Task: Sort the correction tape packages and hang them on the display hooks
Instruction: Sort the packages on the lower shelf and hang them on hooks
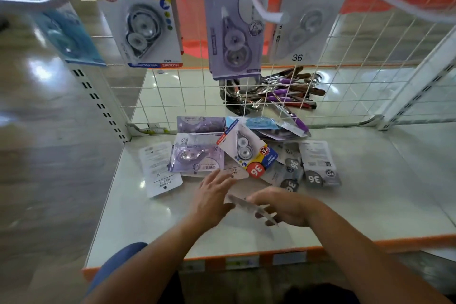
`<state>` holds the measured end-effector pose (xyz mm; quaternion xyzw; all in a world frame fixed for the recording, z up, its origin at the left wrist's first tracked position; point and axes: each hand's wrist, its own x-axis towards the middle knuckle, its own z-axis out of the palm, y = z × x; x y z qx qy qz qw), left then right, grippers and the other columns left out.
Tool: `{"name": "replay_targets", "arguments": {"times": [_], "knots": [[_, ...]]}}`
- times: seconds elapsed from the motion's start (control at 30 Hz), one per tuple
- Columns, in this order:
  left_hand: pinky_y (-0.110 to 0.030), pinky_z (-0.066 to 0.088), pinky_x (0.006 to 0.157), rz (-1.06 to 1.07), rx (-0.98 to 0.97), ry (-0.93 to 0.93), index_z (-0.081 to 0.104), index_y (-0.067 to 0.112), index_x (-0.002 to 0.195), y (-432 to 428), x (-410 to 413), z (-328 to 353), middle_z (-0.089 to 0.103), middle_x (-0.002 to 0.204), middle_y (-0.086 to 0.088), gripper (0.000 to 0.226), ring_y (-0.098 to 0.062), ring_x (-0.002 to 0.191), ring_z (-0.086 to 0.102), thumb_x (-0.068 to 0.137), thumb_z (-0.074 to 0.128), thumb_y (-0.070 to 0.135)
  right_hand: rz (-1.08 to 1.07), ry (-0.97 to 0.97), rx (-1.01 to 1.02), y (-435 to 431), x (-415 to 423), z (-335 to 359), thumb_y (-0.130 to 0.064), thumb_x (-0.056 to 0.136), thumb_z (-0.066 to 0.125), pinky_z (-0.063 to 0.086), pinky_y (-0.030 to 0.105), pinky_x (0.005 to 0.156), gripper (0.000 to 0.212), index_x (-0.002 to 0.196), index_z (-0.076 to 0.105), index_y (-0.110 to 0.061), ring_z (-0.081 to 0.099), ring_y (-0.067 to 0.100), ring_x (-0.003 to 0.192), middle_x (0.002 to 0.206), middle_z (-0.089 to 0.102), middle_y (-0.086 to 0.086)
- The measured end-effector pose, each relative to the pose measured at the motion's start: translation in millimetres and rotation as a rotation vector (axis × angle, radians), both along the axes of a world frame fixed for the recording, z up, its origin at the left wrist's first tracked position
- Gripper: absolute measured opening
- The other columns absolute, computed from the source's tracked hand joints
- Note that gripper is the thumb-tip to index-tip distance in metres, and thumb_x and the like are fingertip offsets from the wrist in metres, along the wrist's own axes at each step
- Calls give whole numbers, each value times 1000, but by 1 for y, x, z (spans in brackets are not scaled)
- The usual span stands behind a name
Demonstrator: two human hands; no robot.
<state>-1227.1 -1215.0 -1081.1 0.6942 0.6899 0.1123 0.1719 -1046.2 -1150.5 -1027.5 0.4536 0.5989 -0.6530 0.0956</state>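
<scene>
Packages of correction tape [237, 153] lay in a loose, overlapping heap on the white shelf [370, 192], close against the wire grid [172, 91] at its back. Each was a flat card with a clear blister over a tape dispenser that showed 2 round spools.

At least 4 designs were noted:
- a lavender package [197, 158] at the left of the heap, blister up;
- a white, yellow and blue package [246, 153] with a red "36" badge, lying tilted on top at the centre;
- grey packages [319, 165] marked "36" at the right;
- a white package [159, 168] lying apart, just left of the heap.

The right hand [283, 207] gripped 1 held package [249, 206] above the shelf, in front of the heap, fingers curled round it. It was seen edge-on and blurred, so its design could not be told. The left hand [212, 200] was beside it with fingers straight and spread, holding nothing, its fingertips at the near edge of the heap.

On the grid above, 4 packages hung from white hooks [256, 2]: a blue hung package [61, 32] at far left, then a yellow and red hung package [143, 19], a lavender hung package [234, 24] and a white hung package [308, 12].

Behind the grid, the next bay held a pile of utensils [278, 91] with purple and brown handles.
</scene>
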Motion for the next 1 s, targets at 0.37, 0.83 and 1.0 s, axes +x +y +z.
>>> {"name": "replay_targets", "arguments": {"times": [0.37, 0.83, 1.0], "knots": [[-27, 57, 74, 210, -389, -1051, 61, 15, 107, -33, -19, 40, 71, 98, -8, 18, -15, 85, 70, 89, 65, 14, -263, 195, 16, 16, -13, 31, -32, 92, 57, 45, 30, 77, 23, 108, 64, -17, 58, 19, 95, 109, 67, 6], [-44, 56, 83, 139, -92, -987, 67, 18, 97, -5, 21, 111, 71, 96, -13, 12, -31, 94, 67, 87, 68, 25, -651, 665, 131, 21, -11, 111, -23, 91, 52, 53, 50, 88, 30, 109, 63, -2, 65, 36, 100, 106, 69, 20], [-31, 56, 76, -3, 49, -1019, 66, 26, 95, 12, 54, 158, 72, 89, 1, 12, -14, 86, 68, 91, 63, 15, -684, 882, 281, 19, 22, 165, -24, 73, 61, 58, 32, 73, 32, 99, 66, -6, 71, 22, 86, 93, 74, 10]]}}
